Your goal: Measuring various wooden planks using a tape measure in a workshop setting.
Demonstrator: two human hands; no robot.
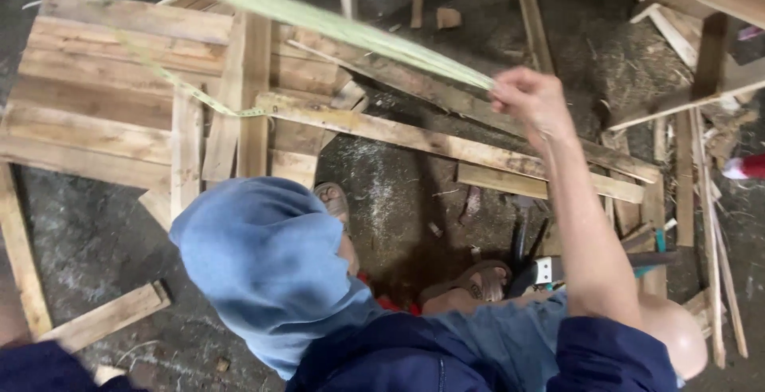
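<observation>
One hand (532,99), the right, was pinched tight on a pale green strap (319,19), pulling it taut above the pallet boards (119,89); the left stayed hidden from view

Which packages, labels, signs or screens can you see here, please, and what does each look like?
No packages, signs or screens show.
Tape measure: a yellow-green printed strip, running from the right hand across the pallet boards at left.
White label patch: small, on a dark tool by the sandalled foot, lower right.
</observation>
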